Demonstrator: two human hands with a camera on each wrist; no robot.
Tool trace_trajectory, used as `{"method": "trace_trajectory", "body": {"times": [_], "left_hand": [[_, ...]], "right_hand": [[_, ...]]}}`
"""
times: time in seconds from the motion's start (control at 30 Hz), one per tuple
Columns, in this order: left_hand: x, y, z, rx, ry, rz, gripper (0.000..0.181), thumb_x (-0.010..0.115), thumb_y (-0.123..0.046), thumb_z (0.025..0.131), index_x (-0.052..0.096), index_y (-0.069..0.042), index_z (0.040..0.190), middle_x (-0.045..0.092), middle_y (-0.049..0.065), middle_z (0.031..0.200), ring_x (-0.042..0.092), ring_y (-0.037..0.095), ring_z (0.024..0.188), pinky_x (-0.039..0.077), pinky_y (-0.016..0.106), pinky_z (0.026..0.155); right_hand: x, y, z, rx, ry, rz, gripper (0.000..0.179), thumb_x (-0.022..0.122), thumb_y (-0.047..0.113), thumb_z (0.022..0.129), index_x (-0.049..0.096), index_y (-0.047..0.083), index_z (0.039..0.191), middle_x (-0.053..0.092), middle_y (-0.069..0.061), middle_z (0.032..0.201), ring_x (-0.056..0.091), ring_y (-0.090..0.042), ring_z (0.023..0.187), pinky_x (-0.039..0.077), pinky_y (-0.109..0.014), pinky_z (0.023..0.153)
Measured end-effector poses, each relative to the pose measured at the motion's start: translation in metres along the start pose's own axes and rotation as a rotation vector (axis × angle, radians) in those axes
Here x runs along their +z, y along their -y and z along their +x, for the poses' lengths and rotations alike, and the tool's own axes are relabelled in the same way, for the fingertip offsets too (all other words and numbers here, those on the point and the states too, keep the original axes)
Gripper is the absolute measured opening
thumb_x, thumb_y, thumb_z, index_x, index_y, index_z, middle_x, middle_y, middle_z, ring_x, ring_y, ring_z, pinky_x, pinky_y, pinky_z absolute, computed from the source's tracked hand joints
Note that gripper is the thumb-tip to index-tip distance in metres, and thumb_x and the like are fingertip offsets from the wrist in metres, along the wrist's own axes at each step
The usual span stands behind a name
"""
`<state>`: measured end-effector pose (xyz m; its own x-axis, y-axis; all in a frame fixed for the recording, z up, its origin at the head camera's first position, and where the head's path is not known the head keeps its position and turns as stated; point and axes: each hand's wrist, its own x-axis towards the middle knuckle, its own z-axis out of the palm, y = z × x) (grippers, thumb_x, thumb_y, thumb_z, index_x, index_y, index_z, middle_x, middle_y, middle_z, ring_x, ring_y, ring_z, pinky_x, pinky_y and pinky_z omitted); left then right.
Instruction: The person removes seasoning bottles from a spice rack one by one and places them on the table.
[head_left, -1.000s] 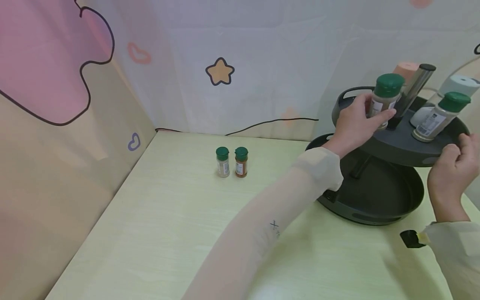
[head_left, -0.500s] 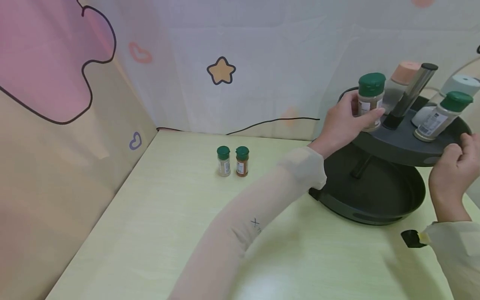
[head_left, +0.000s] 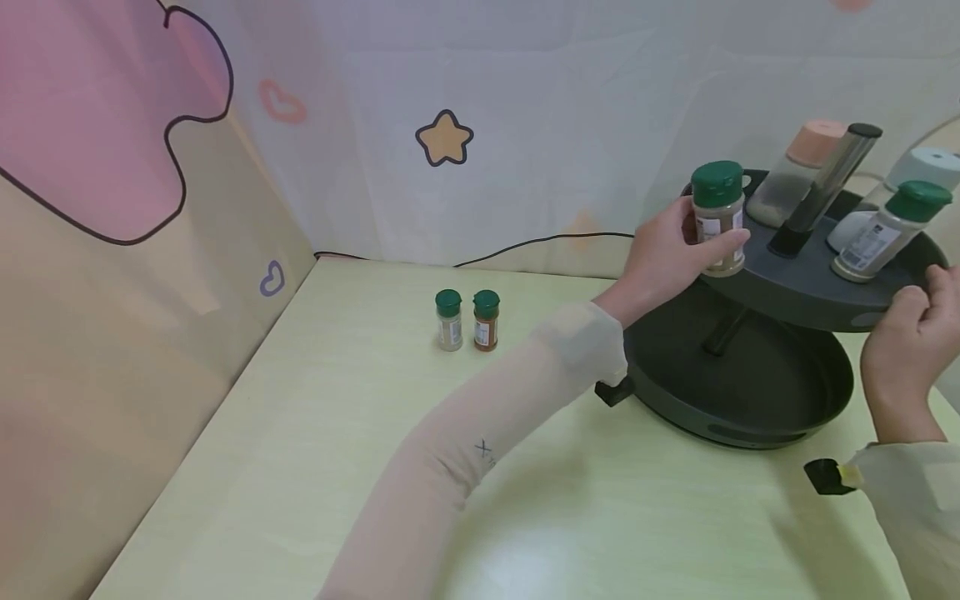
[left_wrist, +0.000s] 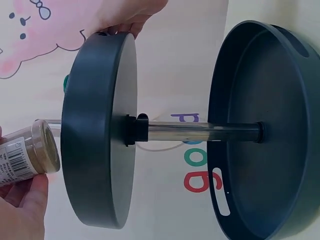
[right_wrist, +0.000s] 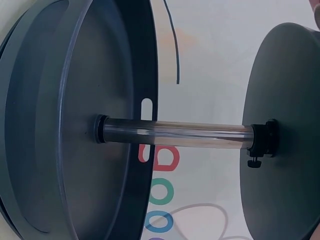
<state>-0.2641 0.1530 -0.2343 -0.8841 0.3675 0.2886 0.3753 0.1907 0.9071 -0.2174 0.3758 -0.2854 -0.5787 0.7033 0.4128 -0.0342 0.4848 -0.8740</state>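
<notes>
My left hand (head_left: 663,258) grips a spice jar (head_left: 717,218) with a green cap and white label, at the left edge of the upper level of a dark two-tier tray (head_left: 802,296). In the left wrist view the jar's base (left_wrist: 47,150) is just beyond the upper tray's wall (left_wrist: 92,140). My right hand (head_left: 909,358) holds the upper tray's right rim, fingers curled over the edge. Another green-capped jar (head_left: 873,246) stands on the upper tray near that hand, alongside a pink-capped bottle (head_left: 787,187) and a white-capped container (head_left: 918,171).
Two smaller green-capped jars, one pale (head_left: 449,329) and one reddish (head_left: 486,329), stand on the table (head_left: 300,467) left of the tray. A pole (head_left: 836,179) rises through the upper level. The lower tray (head_left: 738,375) sits beneath it. Patterned cloth (head_left: 525,150) hangs behind.
My left hand has drawn the spice jar leftward and slightly down, from beside the pole to the upper tray's left edge. The right hand keeps its hold on the rim.
</notes>
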Motion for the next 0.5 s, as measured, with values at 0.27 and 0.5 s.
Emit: {"method": "trace_trajectory", "body": {"times": [0.27,0.5], "left_hand": [[-0.005,0.010,-0.008,0.002,-0.005,0.004,0.036,0.064,-0.031,0.080,0.049,-0.018,0.110,0.059,-0.009,0.100,0.054,-0.003,0.081,0.044,0.012,0.066],[-0.013,0.023,-0.015,-0.016,-0.023,-0.002,0.036,0.065,-0.030,0.079,0.051,-0.016,0.109,0.061,-0.006,0.099,0.055,0.000,0.081,0.045,0.013,0.066]], "right_hand": [[0.000,0.000,0.000,0.010,-0.002,-0.011,0.045,0.025,0.016,0.090,0.040,0.006,0.131,0.026,0.002,0.144,0.018,0.004,0.129,0.011,-0.006,0.102],[0.000,-0.001,-0.001,-0.003,-0.006,-0.035,0.046,0.024,0.017,0.090,0.039,0.006,0.132,0.026,0.002,0.144,0.018,0.004,0.129,0.011,-0.007,0.102]]}}
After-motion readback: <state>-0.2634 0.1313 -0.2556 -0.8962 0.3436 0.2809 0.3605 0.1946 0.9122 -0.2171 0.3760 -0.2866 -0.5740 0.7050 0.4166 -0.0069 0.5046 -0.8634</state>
